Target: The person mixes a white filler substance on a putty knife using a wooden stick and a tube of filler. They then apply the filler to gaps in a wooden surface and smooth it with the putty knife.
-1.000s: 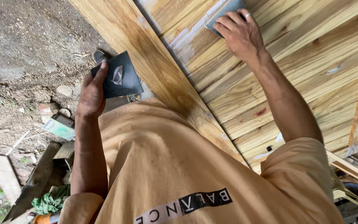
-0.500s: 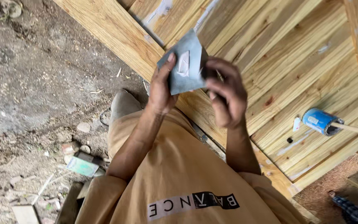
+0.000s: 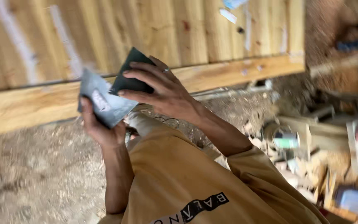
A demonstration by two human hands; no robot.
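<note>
The dark sheet of sandpaper (image 3: 131, 72) now sits pinched in the fingers of the right hand (image 3: 162, 89), which a second ago was pressed flat against the plank wall and has since come off it. A second, greyer sheet (image 3: 104, 99), pale side showing, lies gripped in the left hand (image 3: 98, 124), the thumb over one edge and the palm beneath. Half a second back both hands worked on one folded piece; now the two sheets overlap, the dark one tilted up above the grey one and touching it along its lower edge. I judge that rubbing has paused and the paper is being sorted or swapped. Both sheets are held up in front of the chest, clear of any support, with the wooden beam (image 3: 228, 74) along the foot of the plank wall (image 3: 166, 29) behind them. Below the hands lie the ochre shirt (image 3: 179, 178) and bare dirt ground (image 3: 34, 174); off to the right, blurred, lies a scatter of wood offcuts (image 3: 307, 161)
</note>
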